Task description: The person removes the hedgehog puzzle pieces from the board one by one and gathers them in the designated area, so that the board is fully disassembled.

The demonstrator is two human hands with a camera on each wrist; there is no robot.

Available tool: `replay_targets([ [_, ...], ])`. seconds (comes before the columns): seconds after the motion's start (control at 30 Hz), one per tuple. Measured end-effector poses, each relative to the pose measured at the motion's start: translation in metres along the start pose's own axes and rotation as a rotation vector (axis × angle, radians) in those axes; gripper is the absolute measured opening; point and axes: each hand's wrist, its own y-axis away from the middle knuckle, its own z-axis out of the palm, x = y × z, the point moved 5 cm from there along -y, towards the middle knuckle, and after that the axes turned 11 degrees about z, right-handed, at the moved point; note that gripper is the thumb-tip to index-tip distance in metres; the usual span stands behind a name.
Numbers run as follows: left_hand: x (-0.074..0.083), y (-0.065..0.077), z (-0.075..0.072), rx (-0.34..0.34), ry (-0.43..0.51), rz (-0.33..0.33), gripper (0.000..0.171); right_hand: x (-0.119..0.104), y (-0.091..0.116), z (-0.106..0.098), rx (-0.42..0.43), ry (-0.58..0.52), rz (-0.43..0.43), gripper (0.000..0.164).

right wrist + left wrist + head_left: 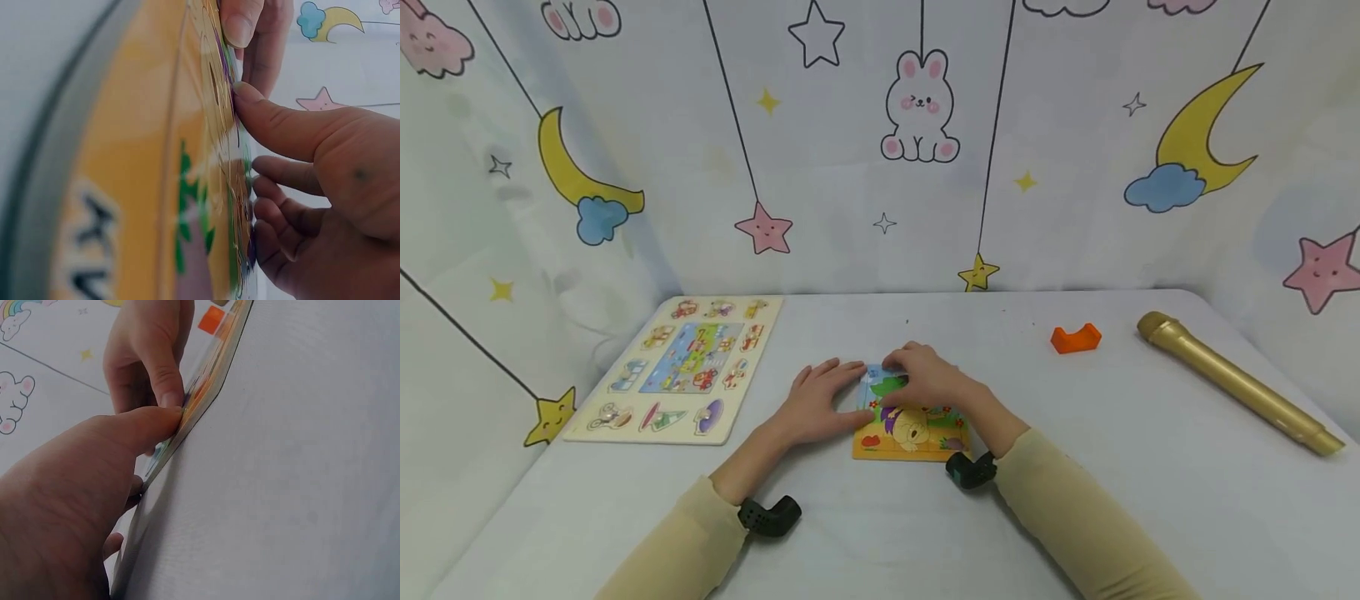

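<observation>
A small picture puzzle board [910, 446] with a yellow cartoon figure on an orange ground lies flat in the middle of the table. My left hand [818, 408] is at its left side, fingers spread, its thumb [153, 422] touching the board's edge. Over the upper part of the puzzle is my right hand [928, 379], thumb and fingers apart and bent down to the picture. In the right wrist view the right thumb [281, 122] and fingertips touch the puzzle's surface [137, 125]. No lifted piece shows between them; part of the picture is hidden beneath this hand.
A larger board [722, 429] with vehicle and toy pictures lies at the back left. An orange curved block [1077, 339] sits at the back right, beside a long gold microphone [1232, 375]. Behind the table hangs a patterned white cloth [842, 167].
</observation>
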Motion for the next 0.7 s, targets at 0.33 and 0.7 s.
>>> replay_targets([
  [0.33, 0.0016, 0.0, -0.0009, 0.023, 0.018, -0.012, 0.073, -0.002, -0.0006, 0.0029, 0.015, 0.013, 0.054, 0.052],
  [0.7, 0.0028, -0.002, 0.0005, 0.034, 0.033, -0.035, 0.07, -0.0021, -0.001, 0.003, 0.013, 0.006, 0.04, 0.05],
])
